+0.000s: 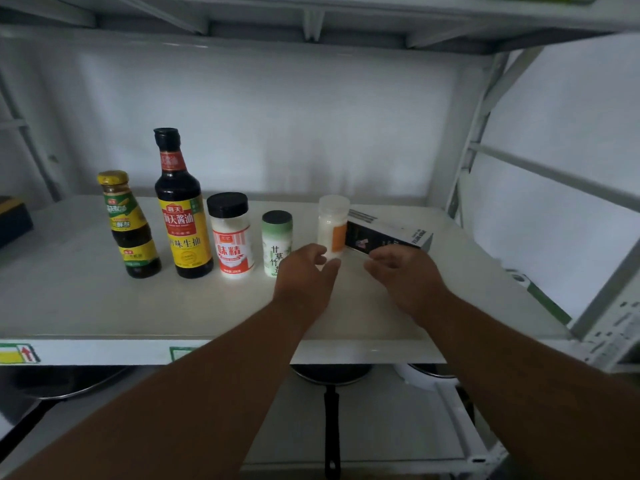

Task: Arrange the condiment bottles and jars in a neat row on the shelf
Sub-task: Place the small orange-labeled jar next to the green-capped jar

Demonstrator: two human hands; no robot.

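Four condiments stand in a row on the white shelf [86,306]: a small yellow-capped sauce bottle [133,230], a tall dark soy sauce bottle [181,216], a black-lidded white jar with a red label [231,237] and a green-topped shaker [276,237]. To their right and slightly farther back stands a white jar with an orange label [333,223]. My left hand [304,275] is loosely curled right in front of this jar's base, thumb and fingertips at its lower edge, not wrapped around it. My right hand [398,268] hovers beside it, fingers curled, holding nothing.
A dark-printed carton [388,237] lies on its side behind my right hand, touching the orange-label jar. A shelf post [467,161] bounds the right end. Below the shelf are a black frying pan [330,403] and metal bowls [65,382]. A dark box [14,220] sits far left.
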